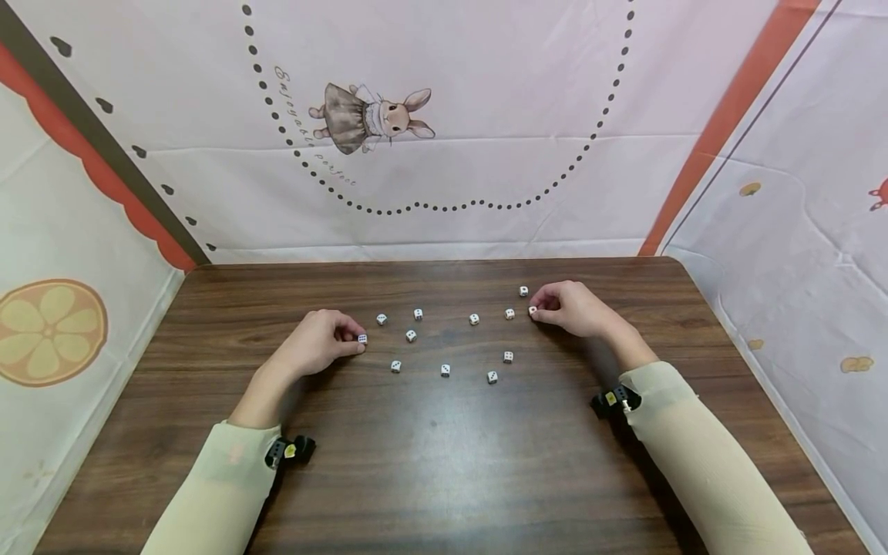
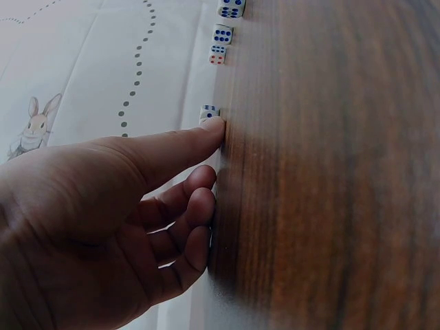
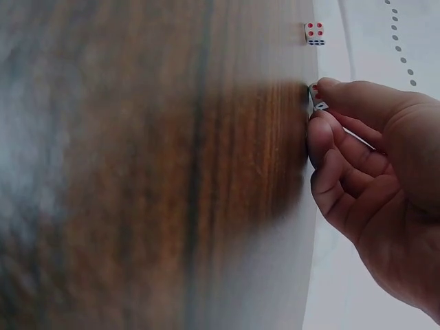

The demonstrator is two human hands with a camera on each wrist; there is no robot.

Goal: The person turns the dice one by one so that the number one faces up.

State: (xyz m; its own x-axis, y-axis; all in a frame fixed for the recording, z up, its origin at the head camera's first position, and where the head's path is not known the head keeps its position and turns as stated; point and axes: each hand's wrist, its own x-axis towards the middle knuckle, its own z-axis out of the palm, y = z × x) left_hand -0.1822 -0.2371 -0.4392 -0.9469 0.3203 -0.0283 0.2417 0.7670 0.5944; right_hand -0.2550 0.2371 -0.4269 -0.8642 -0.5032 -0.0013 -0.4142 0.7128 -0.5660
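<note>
My left hand (image 1: 315,342) pinches a white die (image 1: 362,338) with blue pips at the left of the scattered dice. The left wrist view shows the thumb against that die (image 2: 209,112), the other fingers curled below. On the right, my right hand (image 1: 574,308) holds another white die (image 1: 533,311) with a red pip. In the right wrist view that die (image 3: 317,97) sits tilted between thumb and index finger. Close to the right fingertips lie two dice, one farther back (image 1: 523,291) and one to the left (image 1: 509,314). Nearest the left fingertips is a further die (image 1: 381,319).
Several more white dice lie between the hands, among them one at the back (image 1: 418,314), one in the middle (image 1: 445,371) and one at front right (image 1: 492,377). The dark wooden table (image 1: 444,478) meets a printed cloth (image 1: 513,92) at its back edge.
</note>
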